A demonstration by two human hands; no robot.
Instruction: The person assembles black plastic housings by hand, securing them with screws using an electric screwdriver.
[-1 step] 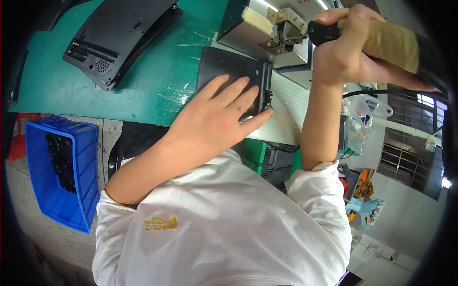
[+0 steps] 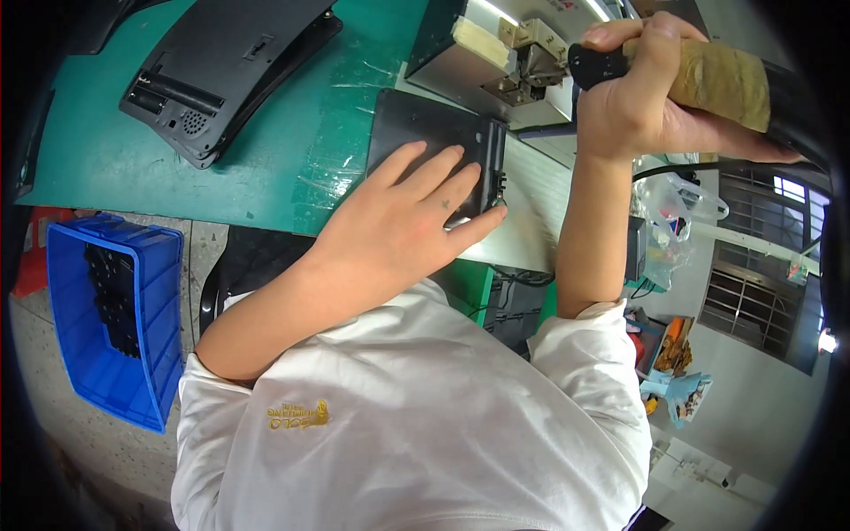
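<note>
My left hand lies flat with its fingers spread on a black plastic panel, pressing it from above. The panel has a long slot and small clips along its right side, and its lower part is hidden by the hand. Raised at the upper right, my right hand is wrapped round a thick black hand-held tool with yellowish-brown tape on its grip. The tool's black end pokes out past the thumb side, and its other end runs into the dark rim.
Stacked black plastic housings lie on the green mat at the left. A metal machine stands behind the panel. On the floor, a blue bin holds black parts. A black cable and a clear plastic bag are at the right.
My right hand and the tool have shifted very slightly down and left. My left hand stays on the panel.
</note>
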